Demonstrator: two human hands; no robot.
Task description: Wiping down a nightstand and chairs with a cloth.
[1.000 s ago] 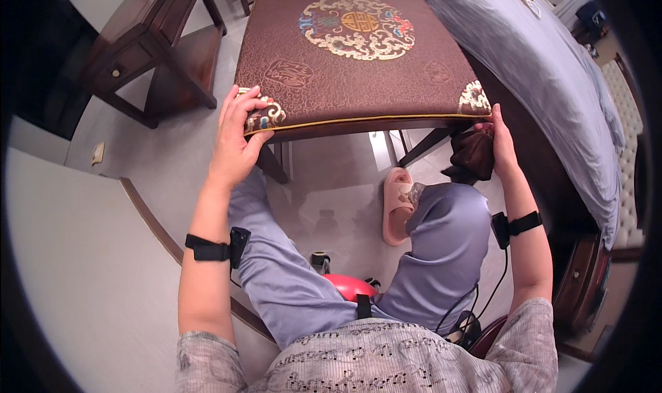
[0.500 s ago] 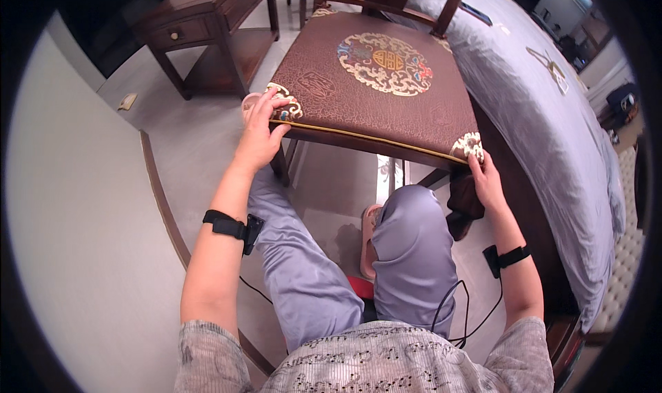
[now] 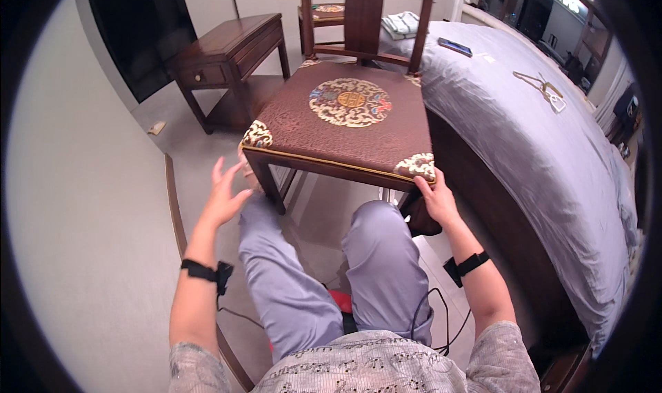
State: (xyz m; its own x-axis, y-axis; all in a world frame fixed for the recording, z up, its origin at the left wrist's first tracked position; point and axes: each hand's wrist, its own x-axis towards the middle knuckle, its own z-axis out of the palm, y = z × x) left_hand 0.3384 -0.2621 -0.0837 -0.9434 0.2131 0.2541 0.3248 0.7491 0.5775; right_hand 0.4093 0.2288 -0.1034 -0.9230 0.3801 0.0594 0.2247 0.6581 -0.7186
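A dark wooden chair (image 3: 345,134) stands before me, its brown seat cushion (image 3: 289,114) patterned with a round cream, gold and blue motif and edged in gold piping. Pale scroll designs mark the cushion's corners. My right hand (image 3: 438,196) grips the chair's near right corner, thumb at the edge and the other fingers partly hidden by it. Off the near left corner, my left hand (image 3: 226,194) hovers with fingers apart, holding nothing. My knees are just in front of the seat's near edge.
A dark wooden side table (image 3: 231,52) with one drawer stands beyond the chair at left. The bed (image 3: 496,76), under a grey-lilac cover, runs along the right, bearing a phone (image 3: 455,46) and folded cloth (image 3: 403,25). A pale wall (image 3: 83,227) borders my left. Black cables (image 3: 441,317) hang near my lap.
My left hand has let go of the chair's left corner and moved down and away from it. My right hand keeps its grip. The view has shifted, showing more of the chair's back.
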